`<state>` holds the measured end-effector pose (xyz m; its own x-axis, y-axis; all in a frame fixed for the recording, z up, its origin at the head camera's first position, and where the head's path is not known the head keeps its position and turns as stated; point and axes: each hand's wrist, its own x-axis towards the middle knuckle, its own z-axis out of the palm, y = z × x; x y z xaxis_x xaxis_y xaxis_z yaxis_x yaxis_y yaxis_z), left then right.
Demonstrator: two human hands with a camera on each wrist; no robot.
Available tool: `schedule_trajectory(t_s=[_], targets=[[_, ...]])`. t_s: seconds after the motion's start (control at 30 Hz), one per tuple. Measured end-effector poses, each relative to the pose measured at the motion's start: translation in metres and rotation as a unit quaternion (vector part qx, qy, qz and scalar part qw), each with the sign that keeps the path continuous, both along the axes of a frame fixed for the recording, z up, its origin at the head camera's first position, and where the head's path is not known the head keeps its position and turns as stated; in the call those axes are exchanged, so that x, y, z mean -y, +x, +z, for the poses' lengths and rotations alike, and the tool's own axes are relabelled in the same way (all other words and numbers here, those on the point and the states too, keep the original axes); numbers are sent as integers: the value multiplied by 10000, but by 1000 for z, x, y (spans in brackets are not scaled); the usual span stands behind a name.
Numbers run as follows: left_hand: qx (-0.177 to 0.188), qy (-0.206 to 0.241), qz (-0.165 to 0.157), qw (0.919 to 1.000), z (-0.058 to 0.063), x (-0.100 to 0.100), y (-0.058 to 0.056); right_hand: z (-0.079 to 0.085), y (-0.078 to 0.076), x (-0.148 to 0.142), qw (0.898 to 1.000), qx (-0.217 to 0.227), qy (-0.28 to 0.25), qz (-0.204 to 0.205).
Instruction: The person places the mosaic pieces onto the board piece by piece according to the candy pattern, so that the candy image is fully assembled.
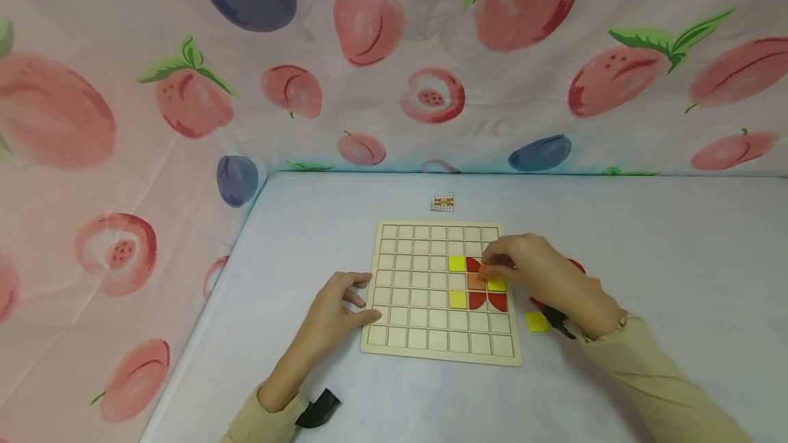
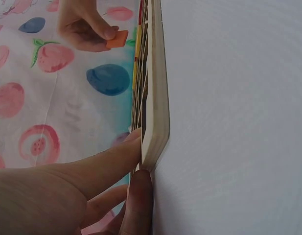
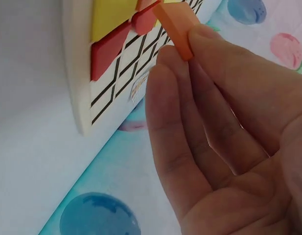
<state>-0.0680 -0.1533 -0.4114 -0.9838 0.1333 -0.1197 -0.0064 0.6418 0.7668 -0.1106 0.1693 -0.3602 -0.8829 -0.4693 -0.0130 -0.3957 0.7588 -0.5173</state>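
Orange tile point(image 3: 179, 28) is in the right hand point(image 1: 543, 273), over the right half of the wooden board point(image 1: 418, 299); the left wrist view shows a small gap between the tile and the board. Thumb and fingertips of this hand are clamped on the tile, and the other fingers are lightly bent. The left hand point(image 1: 332, 307) touches the left edge of the board with its thumb and forefinger, and these two stand apart from each other. On the grid, below the right hand, lie three yellow squares point(image 1: 457, 299), some red rounded pieces point(image 1: 477, 301) and one more orange piece point(image 1: 475, 282). The board rests flat on the white table point(image 1: 689, 251). To the right of it, partly hidden by the right wrist, are loose red pieces point(image 1: 576, 264), a loose orange piece point(image 1: 594, 283) and, nearer, a loose yellow square point(image 1: 537, 322). Beyond the far edge of the board lies a small printed card point(image 1: 442, 202). Cloth with fruit print point(image 1: 369, 22) hangs at the far side and at the left.
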Motion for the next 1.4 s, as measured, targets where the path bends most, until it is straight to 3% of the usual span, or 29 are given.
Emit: schedule_trajectory(t_s=[0.47,1.4], targets=[[58,11,16,10000,-1,0,0,-6,-9,23,9991,235,-169,318],[60,38,56,10000,-1,1,0,-17,-10,36,9974,-153,-42,702]])
